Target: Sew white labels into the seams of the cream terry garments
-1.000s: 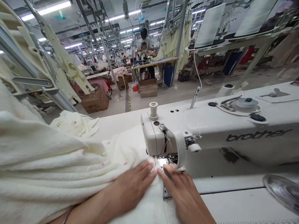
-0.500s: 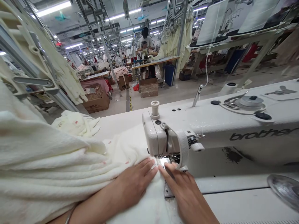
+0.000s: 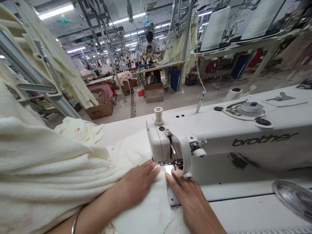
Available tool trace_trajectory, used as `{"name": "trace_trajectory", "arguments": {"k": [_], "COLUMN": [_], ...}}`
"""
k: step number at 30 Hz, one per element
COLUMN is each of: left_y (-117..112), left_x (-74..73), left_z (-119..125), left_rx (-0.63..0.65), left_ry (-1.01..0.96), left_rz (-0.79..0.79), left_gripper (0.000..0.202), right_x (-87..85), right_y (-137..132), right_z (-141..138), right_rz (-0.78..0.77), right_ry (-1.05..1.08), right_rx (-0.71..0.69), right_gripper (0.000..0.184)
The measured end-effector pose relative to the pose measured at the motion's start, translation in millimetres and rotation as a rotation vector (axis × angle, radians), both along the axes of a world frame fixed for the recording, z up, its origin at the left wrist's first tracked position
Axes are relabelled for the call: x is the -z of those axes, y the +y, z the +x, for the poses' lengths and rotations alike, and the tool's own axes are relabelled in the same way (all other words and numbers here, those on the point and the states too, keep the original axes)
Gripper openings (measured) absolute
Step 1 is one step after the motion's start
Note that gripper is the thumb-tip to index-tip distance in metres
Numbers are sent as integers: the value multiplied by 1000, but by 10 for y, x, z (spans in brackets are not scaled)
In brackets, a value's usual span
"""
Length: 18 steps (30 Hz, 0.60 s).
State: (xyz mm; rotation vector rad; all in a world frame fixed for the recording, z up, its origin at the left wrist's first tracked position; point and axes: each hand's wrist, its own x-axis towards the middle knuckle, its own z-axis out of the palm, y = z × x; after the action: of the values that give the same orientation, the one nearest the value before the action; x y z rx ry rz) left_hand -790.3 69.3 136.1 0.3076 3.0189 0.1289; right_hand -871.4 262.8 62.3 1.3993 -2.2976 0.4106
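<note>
Cream plush fabric (image 3: 148, 208) with faint pink spots lies under the head of a white sewing machine (image 3: 156, 139) and drapes thickly over the left side. My left hand (image 3: 136, 182) rests flat on it, fingers stretched toward the lit needle area, a bracelet on the wrist. Close by on the right, my right hand (image 3: 190, 195) has its fingertips at the fabric's edge beside the presser foot. A slim dark pointed tool (image 3: 176, 180) shows between its fingers; its exact kind and grip are partly hidden. The needle is hidden behind the machine head.
White thread cones (image 3: 214, 31) stand on a rack at the upper right. Cream pieces hang on a rail (image 3: 70, 74) at left. A crumpled cloth (image 3: 79, 130) lies on the table's far left. Beyond are cardboard boxes (image 3: 99, 107) and a person (image 3: 149, 44) at another machine.
My left hand has slid slightly left and away from the machine's front with its fingers still flat, widening the gap to my right hand. The view has shifted slightly.
</note>
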Motion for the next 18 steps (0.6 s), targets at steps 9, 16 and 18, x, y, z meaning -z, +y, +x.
{"name": "trace_trajectory", "arguments": {"k": [9, 16, 18], "left_y": [-8, -41, -54], "left_x": [72, 108, 6], "left_z": [49, 109, 391], "left_rx": [10, -102, -165], "left_ry": [77, 200, 254], "left_rz": [26, 71, 19], "left_gripper": [43, 48, 49], "right_x": [-10, 15, -3], "right_y": [91, -207, -42], "right_z": [78, 359, 295], "right_rz": [-41, -87, -60], "right_ry": [-3, 91, 101], "right_rx": [-104, -107, -203], "right_gripper": [61, 71, 71]}}
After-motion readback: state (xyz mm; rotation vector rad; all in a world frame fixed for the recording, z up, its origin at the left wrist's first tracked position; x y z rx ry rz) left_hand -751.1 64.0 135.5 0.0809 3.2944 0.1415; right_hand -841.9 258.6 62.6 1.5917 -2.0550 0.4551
